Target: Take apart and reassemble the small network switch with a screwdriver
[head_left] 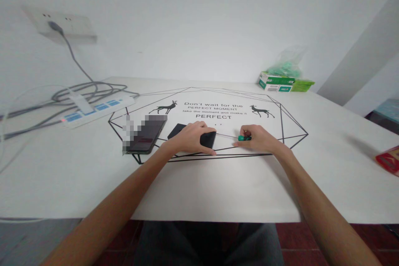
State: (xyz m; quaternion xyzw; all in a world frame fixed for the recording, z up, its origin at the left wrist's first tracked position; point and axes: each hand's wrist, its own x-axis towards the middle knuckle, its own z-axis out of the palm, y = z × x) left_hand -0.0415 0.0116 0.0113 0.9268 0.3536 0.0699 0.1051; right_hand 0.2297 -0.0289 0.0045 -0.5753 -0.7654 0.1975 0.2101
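A deer-printed white table (215, 193) carries a phone (149, 134), a power strip (100, 110), green boxes (277, 80) and a red packet (390, 161).

My left hand (191, 138) covered the middle of the black object (208, 139).
I could not tell whether it was one piece or two. My right hand (257, 138) hid part of the green handle (244, 138), and the thin shaft (227, 136) was too fine to show where it ended. The left side of the phone (146, 139) was blurred into squares. The right edge cut off the red packet (389, 160), and the print on the green-and-white boxes (276, 83) was too small.
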